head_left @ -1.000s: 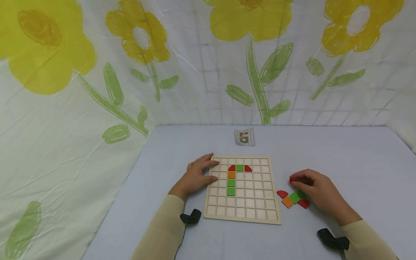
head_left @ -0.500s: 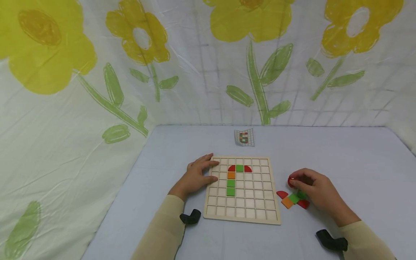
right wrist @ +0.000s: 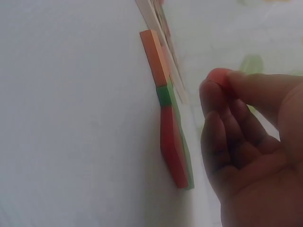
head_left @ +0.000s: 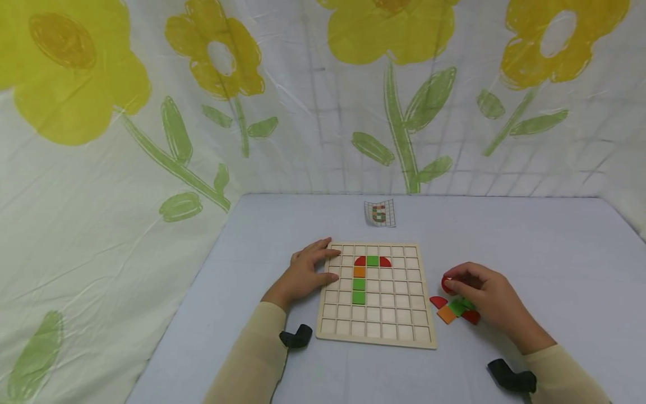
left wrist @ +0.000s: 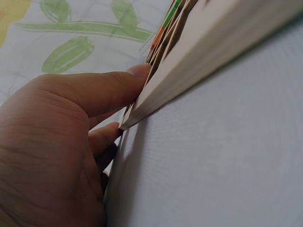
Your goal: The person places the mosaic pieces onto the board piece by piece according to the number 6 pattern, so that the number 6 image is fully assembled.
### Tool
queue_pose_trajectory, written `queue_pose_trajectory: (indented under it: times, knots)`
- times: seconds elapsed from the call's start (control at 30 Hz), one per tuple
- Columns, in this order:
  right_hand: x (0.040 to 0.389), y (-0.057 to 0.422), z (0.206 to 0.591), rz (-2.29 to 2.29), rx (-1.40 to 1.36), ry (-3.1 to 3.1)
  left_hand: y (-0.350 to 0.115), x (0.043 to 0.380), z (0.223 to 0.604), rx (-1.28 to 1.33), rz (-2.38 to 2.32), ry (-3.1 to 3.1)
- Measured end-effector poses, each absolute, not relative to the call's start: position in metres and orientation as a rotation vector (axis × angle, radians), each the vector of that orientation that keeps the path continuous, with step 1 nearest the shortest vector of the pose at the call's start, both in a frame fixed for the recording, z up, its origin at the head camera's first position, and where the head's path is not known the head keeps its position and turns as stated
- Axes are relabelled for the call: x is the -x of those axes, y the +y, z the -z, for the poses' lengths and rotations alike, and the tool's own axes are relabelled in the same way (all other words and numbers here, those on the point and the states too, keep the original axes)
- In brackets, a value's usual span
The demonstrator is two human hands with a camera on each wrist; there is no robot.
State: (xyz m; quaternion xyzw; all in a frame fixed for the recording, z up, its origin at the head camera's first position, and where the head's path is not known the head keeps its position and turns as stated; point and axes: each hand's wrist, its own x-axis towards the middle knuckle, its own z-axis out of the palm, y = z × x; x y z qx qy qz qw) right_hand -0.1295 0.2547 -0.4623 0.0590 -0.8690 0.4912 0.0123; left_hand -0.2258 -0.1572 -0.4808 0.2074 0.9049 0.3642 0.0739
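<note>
The right hand point(head_left: 484, 292) pinches a red piece point(head_left: 446, 285) near loose tiles point(head_left: 446, 315) (red, orange, green); the left hand point(head_left: 303, 273) touches the gridded board point(head_left: 381, 315).

Setting: curtained, booth-like space. Flower-printed sheet point(head_left: 287, 163) hangs behind and to left of pale-covered counter point(head_left: 530, 235). Room type beyond: cannot tell.

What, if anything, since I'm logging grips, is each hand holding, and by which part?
The right hand pinches a red piece by the side nearest the palm. The left hand rests on the left edge of the board.
</note>
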Motion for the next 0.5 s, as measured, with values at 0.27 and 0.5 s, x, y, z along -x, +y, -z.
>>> queue_pose_trajectory:
  times: [0.27, 0.5]
  knots:
    - [0.128, 0.250, 0.462, -1.568, -0.217, -2.687, -0.157, 0.227, 0.481, -0.638, -1.078, 2.722]
    - [0.126, 0.241, 0.457, -1.672, -0.237, -2.666, -0.158, 0.227, 0.481, -0.635, -1.066, 2.722]
